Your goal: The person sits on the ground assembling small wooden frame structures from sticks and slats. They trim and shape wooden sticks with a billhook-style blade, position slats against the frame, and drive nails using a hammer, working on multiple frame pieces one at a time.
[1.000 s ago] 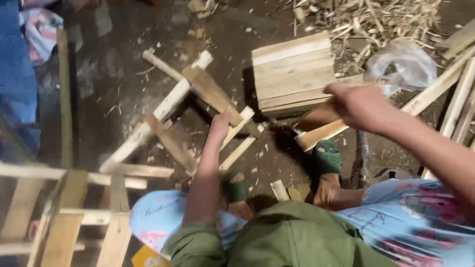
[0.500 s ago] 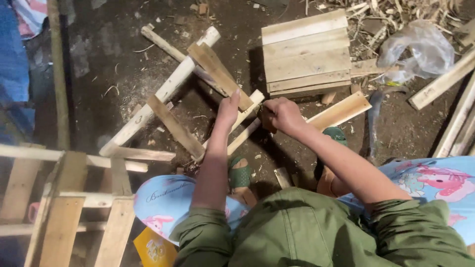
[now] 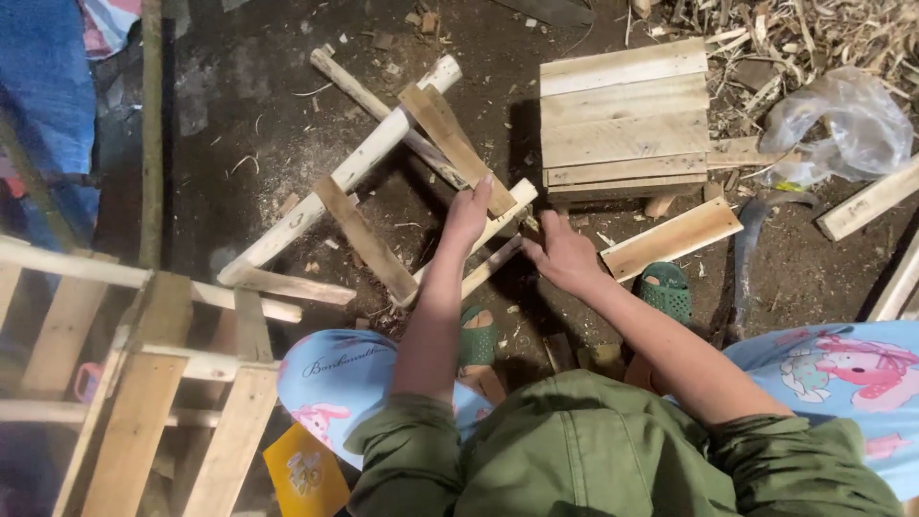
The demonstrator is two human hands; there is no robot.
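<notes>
A rough wooden frame (image 3: 364, 239) of pale round poles and flat slats lies on the dirt floor in front of me. My left hand (image 3: 467, 215) holds it at its near right corner, fingers laid along a slat (image 3: 450, 134). My right hand (image 3: 565, 254) is just to the right, low over the ground, fingers spread and holding nothing, its fingertips close to a thin pole (image 3: 490, 266) of the frame. A short flat plank (image 3: 670, 237) lies on the ground right beside that hand.
A slatted wooden box (image 3: 622, 115) stands behind the hands. A crumpled clear plastic bag (image 3: 842, 124) and wood shavings lie at the back right, a dark tool (image 3: 747, 254) near my green sandal (image 3: 667, 287). A bigger wooden frame (image 3: 144, 383) fills the left foreground.
My right hand brought the flat plank in from the right, let it go on the ground and now sits open by the frame. My left hand stayed on the frame.
</notes>
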